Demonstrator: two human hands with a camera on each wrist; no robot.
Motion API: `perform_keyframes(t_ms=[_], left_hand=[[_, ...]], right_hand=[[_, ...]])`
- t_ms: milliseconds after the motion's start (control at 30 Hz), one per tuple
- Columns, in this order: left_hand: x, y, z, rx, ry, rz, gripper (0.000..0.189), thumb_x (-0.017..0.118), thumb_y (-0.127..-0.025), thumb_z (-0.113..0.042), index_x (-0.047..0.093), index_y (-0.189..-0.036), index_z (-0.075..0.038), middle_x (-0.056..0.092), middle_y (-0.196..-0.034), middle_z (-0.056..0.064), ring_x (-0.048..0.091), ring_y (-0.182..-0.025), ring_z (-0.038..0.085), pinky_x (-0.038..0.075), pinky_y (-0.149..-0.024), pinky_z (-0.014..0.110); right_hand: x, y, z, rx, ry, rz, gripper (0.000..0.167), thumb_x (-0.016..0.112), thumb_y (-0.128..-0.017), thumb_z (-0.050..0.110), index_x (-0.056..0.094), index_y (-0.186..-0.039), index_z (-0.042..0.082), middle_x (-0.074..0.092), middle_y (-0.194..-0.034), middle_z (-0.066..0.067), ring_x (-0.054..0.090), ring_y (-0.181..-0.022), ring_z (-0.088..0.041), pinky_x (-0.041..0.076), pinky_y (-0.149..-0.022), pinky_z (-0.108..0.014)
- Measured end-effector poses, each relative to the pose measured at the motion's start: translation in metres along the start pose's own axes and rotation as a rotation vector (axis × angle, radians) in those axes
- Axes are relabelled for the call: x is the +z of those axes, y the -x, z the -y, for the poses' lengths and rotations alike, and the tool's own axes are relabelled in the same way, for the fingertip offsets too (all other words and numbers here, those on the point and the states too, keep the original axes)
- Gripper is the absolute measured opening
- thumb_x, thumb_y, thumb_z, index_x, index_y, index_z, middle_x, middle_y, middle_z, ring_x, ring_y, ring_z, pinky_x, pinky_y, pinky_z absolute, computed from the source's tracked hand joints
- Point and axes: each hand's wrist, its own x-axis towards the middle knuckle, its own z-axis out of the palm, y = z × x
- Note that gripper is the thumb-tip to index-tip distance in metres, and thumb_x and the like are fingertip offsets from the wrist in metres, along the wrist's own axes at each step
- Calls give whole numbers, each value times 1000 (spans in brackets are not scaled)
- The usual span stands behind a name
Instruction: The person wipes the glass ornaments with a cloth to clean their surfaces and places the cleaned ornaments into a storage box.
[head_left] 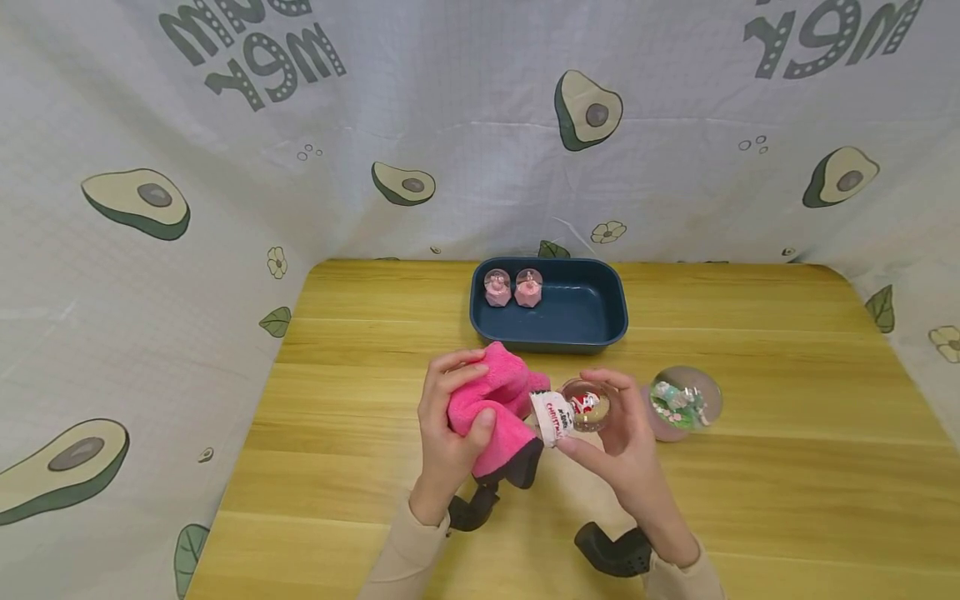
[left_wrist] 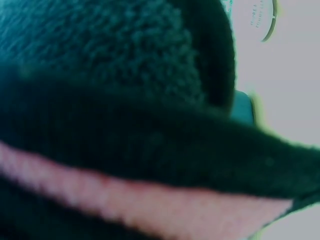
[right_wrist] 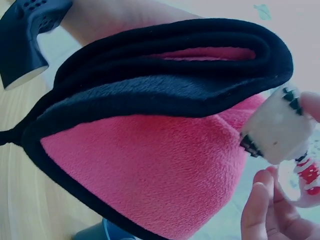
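Observation:
In the head view my left hand (head_left: pixel 447 421) grips a bunched pink cloth (head_left: pixel 498 408) with a dark edge. My right hand (head_left: pixel 626 442) holds a small snow globe (head_left: pixel 588 404), tipped sideways, by its glass ball and white lettered base. A red and white figure shows inside the ball. The cloth is against or very near the base; whether they touch I cannot tell. In the right wrist view the cloth (right_wrist: pixel 150 165) hangs beside the globe's white base (right_wrist: pixel 277 125), with fingers (right_wrist: pixel 257 210) around the globe. Dark cloth (left_wrist: pixel 100 50) fills most of the left wrist view.
A dark blue tray (head_left: pixel 577 342) stands at the back of the wooden table (head_left: pixel 787 467). Two small pink snow globes (head_left: pixel 498 287) sit in its left end. A larger snow globe (head_left: pixel 684 400) on a pink base is just right of my right hand.

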Motion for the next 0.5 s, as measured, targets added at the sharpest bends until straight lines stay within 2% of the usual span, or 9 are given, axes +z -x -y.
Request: perform_keyframes(t_ms=[267, 400, 500], left_hand=[[0, 1, 0, -38, -5, 13, 42, 58, -91, -36, 55, -113, -1, 53, -120, 19, 52, -112, 31, 53, -83, 37], [0, 0, 0, -59, 8, 13, 43, 57, -92, -36, 54, -114, 1, 52, -121, 18, 51, -113, 32, 52, -85, 37], [1, 0, -1, -89, 25, 12, 44, 57, -92, -36, 53, -116, 1, 52, -123, 18, 50, -114, 33, 53, -85, 37]], right_hand=[[-2, -1, 1, 28, -57, 10, 58, 65, -78, -17, 41, -128, 1, 56, -122, -11, 52, -114, -21, 49, -86, -27], [-3, -1, 1, -3, -91, 41, 49, 59, -82, -18, 42, -127, -7, 54, -127, -16, 51, -116, -25, 50, -87, -29], [-2, -1, 1, -47, -58, 53, 47, 59, -82, -18, 41, -125, -13, 53, -128, -16, 51, -117, -27, 50, -89, -29]])
